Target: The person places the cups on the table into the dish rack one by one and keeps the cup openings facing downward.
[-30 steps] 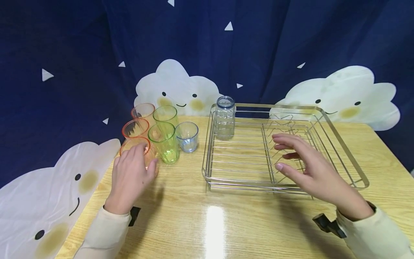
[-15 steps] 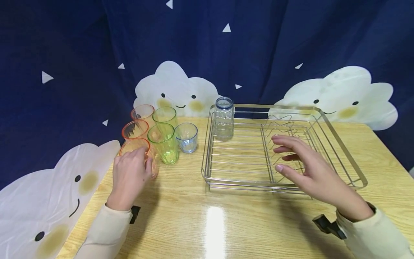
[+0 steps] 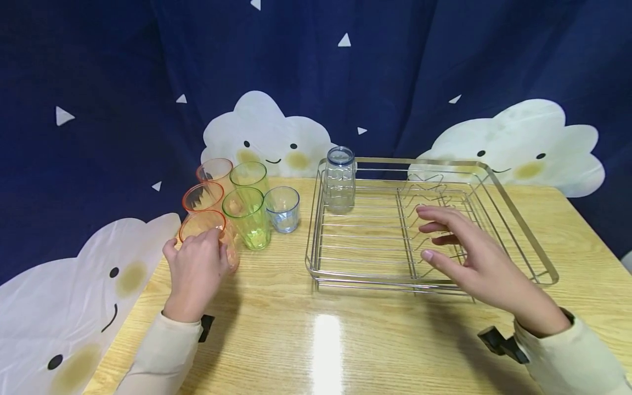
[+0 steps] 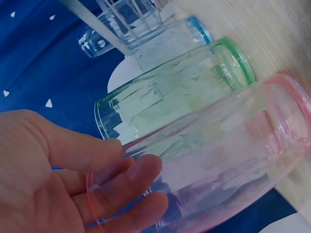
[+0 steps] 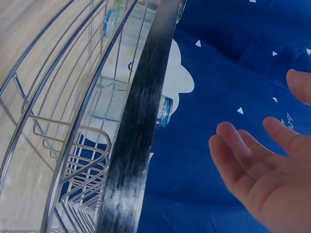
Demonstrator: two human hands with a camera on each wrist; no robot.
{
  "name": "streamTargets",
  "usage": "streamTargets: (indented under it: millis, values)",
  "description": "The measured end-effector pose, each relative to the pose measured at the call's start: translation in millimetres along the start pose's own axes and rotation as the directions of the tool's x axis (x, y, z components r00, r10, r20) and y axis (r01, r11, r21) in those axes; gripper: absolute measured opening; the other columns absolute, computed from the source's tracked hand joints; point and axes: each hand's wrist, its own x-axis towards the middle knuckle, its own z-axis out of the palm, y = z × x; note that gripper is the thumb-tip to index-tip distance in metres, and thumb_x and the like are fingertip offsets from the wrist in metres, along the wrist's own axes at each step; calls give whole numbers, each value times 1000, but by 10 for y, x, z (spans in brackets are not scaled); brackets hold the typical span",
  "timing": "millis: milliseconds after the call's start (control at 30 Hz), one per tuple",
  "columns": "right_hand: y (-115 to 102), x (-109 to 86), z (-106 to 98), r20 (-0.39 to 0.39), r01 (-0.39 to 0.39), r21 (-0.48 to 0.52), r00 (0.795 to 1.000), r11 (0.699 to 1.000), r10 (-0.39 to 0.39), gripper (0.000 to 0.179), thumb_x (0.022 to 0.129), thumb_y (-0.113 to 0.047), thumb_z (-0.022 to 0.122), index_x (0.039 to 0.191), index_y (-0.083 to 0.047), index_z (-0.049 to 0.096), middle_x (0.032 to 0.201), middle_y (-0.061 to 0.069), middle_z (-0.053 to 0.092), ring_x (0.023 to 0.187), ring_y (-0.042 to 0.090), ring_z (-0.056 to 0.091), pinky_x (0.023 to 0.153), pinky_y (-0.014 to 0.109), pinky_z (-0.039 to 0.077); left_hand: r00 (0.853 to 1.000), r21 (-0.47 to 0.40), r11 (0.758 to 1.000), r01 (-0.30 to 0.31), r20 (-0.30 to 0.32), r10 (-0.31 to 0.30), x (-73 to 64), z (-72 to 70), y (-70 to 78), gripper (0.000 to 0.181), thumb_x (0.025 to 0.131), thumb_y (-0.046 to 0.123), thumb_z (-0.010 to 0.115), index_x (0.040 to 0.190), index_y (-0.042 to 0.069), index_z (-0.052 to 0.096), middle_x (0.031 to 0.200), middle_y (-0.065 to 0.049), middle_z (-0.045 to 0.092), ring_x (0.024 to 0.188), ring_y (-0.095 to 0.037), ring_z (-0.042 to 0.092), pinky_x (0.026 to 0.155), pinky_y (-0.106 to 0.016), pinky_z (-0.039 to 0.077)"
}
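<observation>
My left hand is at the nearest of three orange glasses and pinches its rim, thumb on one side and fingers on the other. In the left wrist view this orange glass stands upright on the table, its wall see-through. Right beside it are a front green glass and a back green glass. A short blue-rimmed tumbler stands to their right. Over the right half of the wire dish rack, my right hand hovers with relaxed, parted fingers and holds nothing.
A clear glass with a blue base stands upside down in the rack's back left corner. Wavy wire holders line the rack's right part. Behind the wooden table hangs a dark blue curtain with cloud faces.
My left hand has drawn slightly back, its thumb closer in against the orange glass and the little finger spread outward. The right hand stays where it was.
</observation>
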Motion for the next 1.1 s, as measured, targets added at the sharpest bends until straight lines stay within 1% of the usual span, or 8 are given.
streamTargets:
  millis: [100, 200, 400, 533, 633, 867, 967, 1100]
  values:
    - [3, -6, 7, 1, 0, 3, 1000, 1000, 0, 74, 82, 9, 71, 147, -14, 45, 142, -11, 51, 117, -3, 58, 91, 8, 49, 1000, -4, 1000, 4, 3, -4, -1, -11, 1, 7, 82, 1, 66, 88, 1, 69, 77, -14, 72, 69, -37, 62, 90, -66, 35]
    - [4, -9, 12, 2, -6, 13, 1000, 1000, 6, 74, 82, 9, 71, 147, -14, 45, 142, -14, 50, 117, -2, 58, 91, 8, 49, 1000, -10, 1000, 7, 7, -7, -3, -17, -2, 6, 83, 1, 66, 87, 3, 69, 77, -12, 73, 69, -36, 64, 89, -64, 37]
    - [-1, -6, 16, 1, -2, 13, 1000, 1000, 2, 74, 82, 10, 70, 147, -14, 45, 142, -14, 50, 117, -2, 58, 91, 8, 49, 1000, -14, 1000, 5, -12, -5, -19, -28, -16, 9, 81, 0, 68, 87, 5, 71, 75, -11, 73, 66, -36, 66, 85, -60, 40]
    - [-4, -11, 14, 1, 3, 12, 1000, 1000, -3, 73, 82, 9, 70, 147, -13, 45, 144, -14, 49, 117, -2, 58, 91, 8, 49, 1000, -14, 1000, 10, -20, -10, -50, -61, -9, 7, 80, 1, 68, 83, 7, 69, 67, -12, 70, 64, -36, 65, 79, -58, 42]
    - [-11, -14, 11, -1, -1, 12, 1000, 1000, 1, 74, 82, 9, 70, 147, -14, 45, 143, -15, 49, 117, -3, 57, 91, 8, 49, 1000, -10, 1000, 0, -24, 0, -71, -117, 17, 6, 80, 2, 68, 80, 8, 68, 63, -12, 67, 62, -35, 66, 76, -56, 43]
    - [-24, -11, 29, 11, 3, 23, 1000, 1000, -3, 74, 83, 9, 70, 148, -14, 44, 146, -10, 49, 119, -4, 57, 91, 9, 49, 999, -31, 999, -25, -32, 24, -120, -311, 139, 4, 82, 5, 68, 84, 7, 71, 66, -11, 70, 64, -34, 67, 75, -54, 45]
    - [-30, -18, 35, 14, -6, 11, 1000, 1000, 6, 74, 83, 7, 70, 148, -17, 43, 146, -10, 49, 118, -3, 57, 90, 9, 49, 999, -44, 999, -29, -28, 27, -143, -394, 206, 5, 83, 6, 68, 84, 8, 71, 66, -9, 70, 65, -34, 67, 77, -53, 44]
    - [-37, -23, 34, 13, -12, 10, 1000, 1000, 12, 74, 83, 7, 70, 148, -17, 43, 145, -10, 50, 118, -4, 57, 91, 8, 49, 999, -81, 996, -38, -32, 36, -164, -500, 291, 7, 84, 5, 67, 86, 10, 72, 69, -6, 72, 67, -32, 67, 84, -53, 44]
